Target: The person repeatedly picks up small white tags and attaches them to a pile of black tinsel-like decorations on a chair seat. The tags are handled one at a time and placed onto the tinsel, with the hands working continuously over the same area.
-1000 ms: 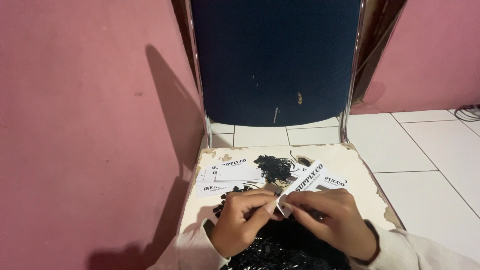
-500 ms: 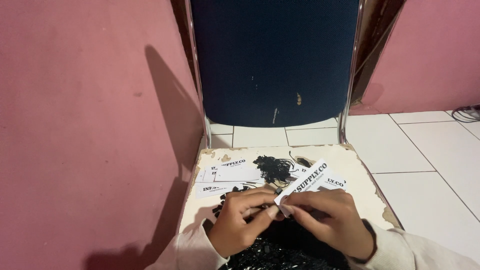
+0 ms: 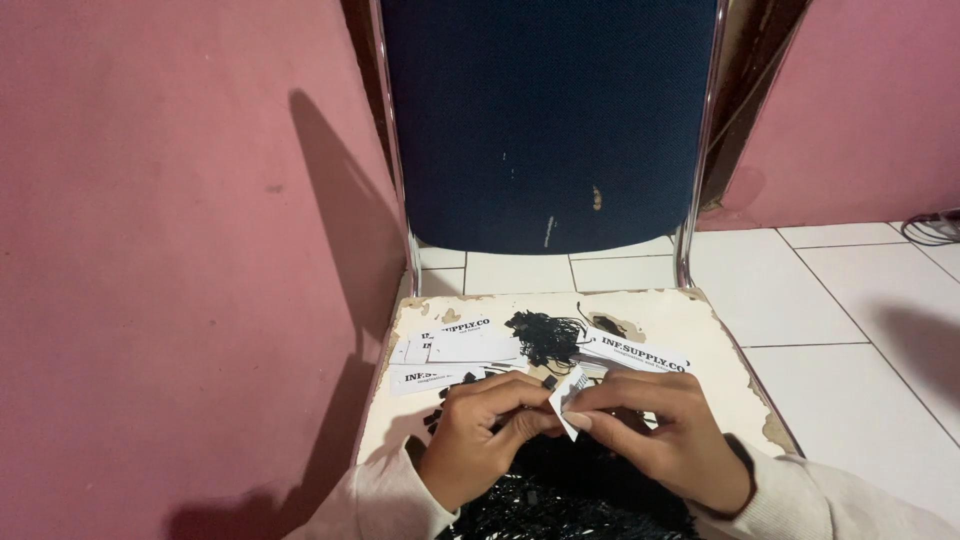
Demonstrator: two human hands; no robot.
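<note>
Both my hands meet over the front of a worn white chair seat (image 3: 690,320). My left hand (image 3: 480,430) and my right hand (image 3: 660,430) pinch one small white paper tag (image 3: 566,398) between their fingertips. Whether a black string is also held I cannot tell. Behind the hands lie loose white printed tags (image 3: 450,350) at the left and one long tag (image 3: 632,352) at the right. A small tangle of black strings (image 3: 548,335) rests between them. A larger heap of black strings (image 3: 570,500) sits under my wrists.
The chair's dark blue backrest (image 3: 545,120) with chrome side tubes rises straight ahead. A pink wall (image 3: 170,250) runs close along the left. White floor tiles (image 3: 850,300) spread to the right, with cables at the far right edge (image 3: 935,228).
The hands have stayed together over the seat; the small tag between the fingertips has turned slightly, and the view has shifted a little.
</note>
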